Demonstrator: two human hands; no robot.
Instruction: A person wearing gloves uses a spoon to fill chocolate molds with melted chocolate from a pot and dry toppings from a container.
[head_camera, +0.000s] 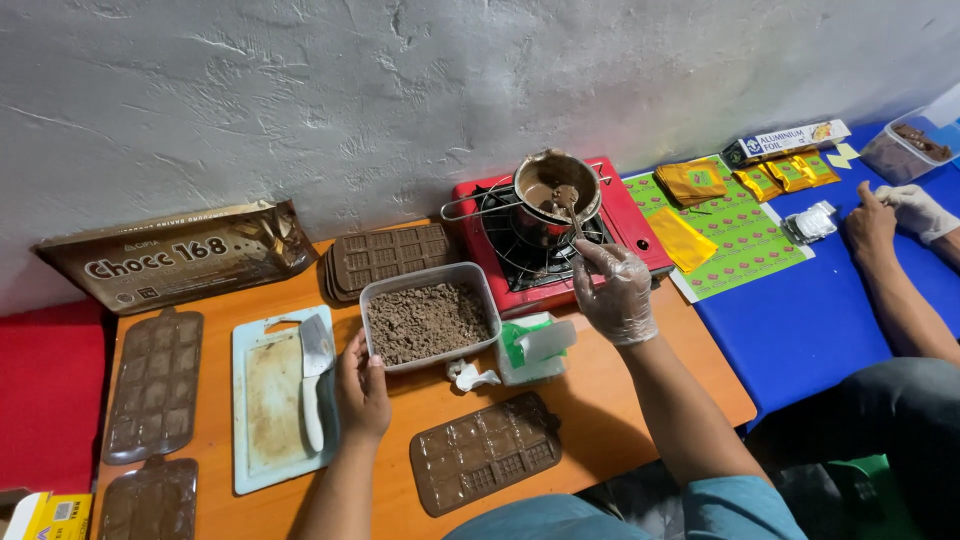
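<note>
1. Red stove (640, 225): our landmark; a small pot (556, 186) of melted chocolate sits on top.
2. Container of chopped chocolate (428, 318): just left-front of the stove; our bare left hand (362, 388) touches its near edge, fingers loosely curled.
3. Spoon (571, 208): pinched by our gloved right hand (615, 293), its tip in the pot.

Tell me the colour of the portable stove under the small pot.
Red, with a black burner grate; the portable stove shows in the head view.
</note>
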